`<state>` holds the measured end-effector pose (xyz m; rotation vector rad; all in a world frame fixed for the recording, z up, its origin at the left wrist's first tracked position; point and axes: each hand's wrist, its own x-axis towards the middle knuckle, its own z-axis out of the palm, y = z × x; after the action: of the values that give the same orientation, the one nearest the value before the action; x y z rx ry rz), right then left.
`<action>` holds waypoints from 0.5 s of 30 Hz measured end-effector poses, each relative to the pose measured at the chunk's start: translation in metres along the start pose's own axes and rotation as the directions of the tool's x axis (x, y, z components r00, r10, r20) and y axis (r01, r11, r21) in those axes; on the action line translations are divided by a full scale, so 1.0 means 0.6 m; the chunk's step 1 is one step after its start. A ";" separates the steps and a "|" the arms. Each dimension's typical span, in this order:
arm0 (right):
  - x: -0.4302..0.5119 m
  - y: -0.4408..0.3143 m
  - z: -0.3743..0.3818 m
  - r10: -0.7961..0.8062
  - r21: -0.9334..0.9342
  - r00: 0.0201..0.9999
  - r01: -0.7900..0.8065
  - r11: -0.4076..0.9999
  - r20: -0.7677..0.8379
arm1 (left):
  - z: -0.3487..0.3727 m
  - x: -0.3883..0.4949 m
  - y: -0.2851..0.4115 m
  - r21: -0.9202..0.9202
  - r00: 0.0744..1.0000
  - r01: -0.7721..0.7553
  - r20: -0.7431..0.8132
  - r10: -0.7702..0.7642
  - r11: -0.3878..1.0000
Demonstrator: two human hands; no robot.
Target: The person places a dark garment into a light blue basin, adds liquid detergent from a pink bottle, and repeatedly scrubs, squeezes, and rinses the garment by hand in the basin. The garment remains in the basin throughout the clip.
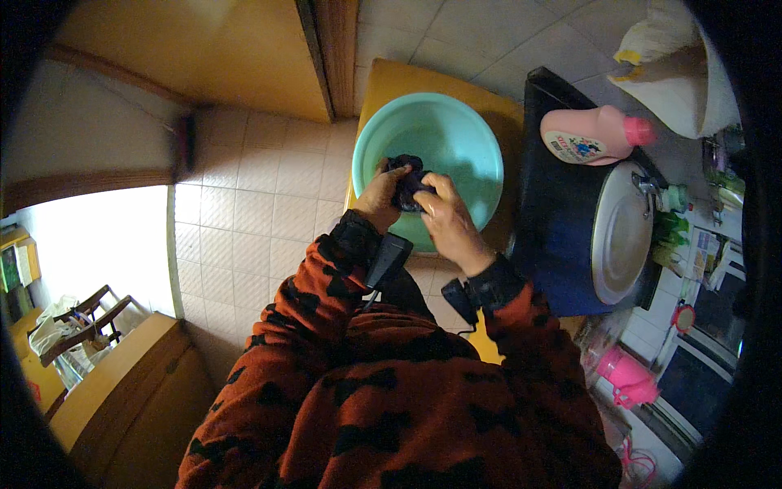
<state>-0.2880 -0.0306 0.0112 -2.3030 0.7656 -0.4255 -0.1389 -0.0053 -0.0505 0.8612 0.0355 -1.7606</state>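
A dark, bunched-up cloth [405, 191] is gripped between my two hands over a turquoise plastic basin [467, 153]. My left hand [380, 194] has hold of its left side, thumb on top. On the right side, my right hand [446, 214] pinches it with bent, wet-looking fingers. The basin stands on a yellow-brown wooden surface [391, 76]. Water seems to lie in the basin, though its depth is hard to judge. Part of the cloth is hidden by my fingers.
To the right, a dark blue counter [550, 244] holds a white washbasin [620, 244] with a metal tap [644, 189]. A pink detergent bottle [586, 136] lies in view beside it. An open wooden door [201, 55] is at upper left, over the tiled floor [256, 183].
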 end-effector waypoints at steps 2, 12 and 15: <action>-0.010 -0.036 -0.009 0.129 0.148 0.990 -0.119 0.982 -0.061 | 0.018 0.001 0.000 0.099 0.992 -0.114 0.058 0.108 0.989; 0.033 -0.017 0.053 0.683 0.695 0.701 -0.388 0.605 -0.203 | 0.077 -0.038 0.000 0.435 0.933 -0.359 0.163 0.320 0.826; 0.049 -0.031 0.051 0.694 0.677 0.669 -0.383 0.629 -0.267 | 0.067 -0.032 0.008 0.120 0.998 0.016 0.057 -0.023 0.993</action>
<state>-0.2429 -0.0230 0.0044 -1.2654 1.3563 -0.8500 -0.1539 -0.0085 -0.0086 0.8978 -0.1012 -1.8193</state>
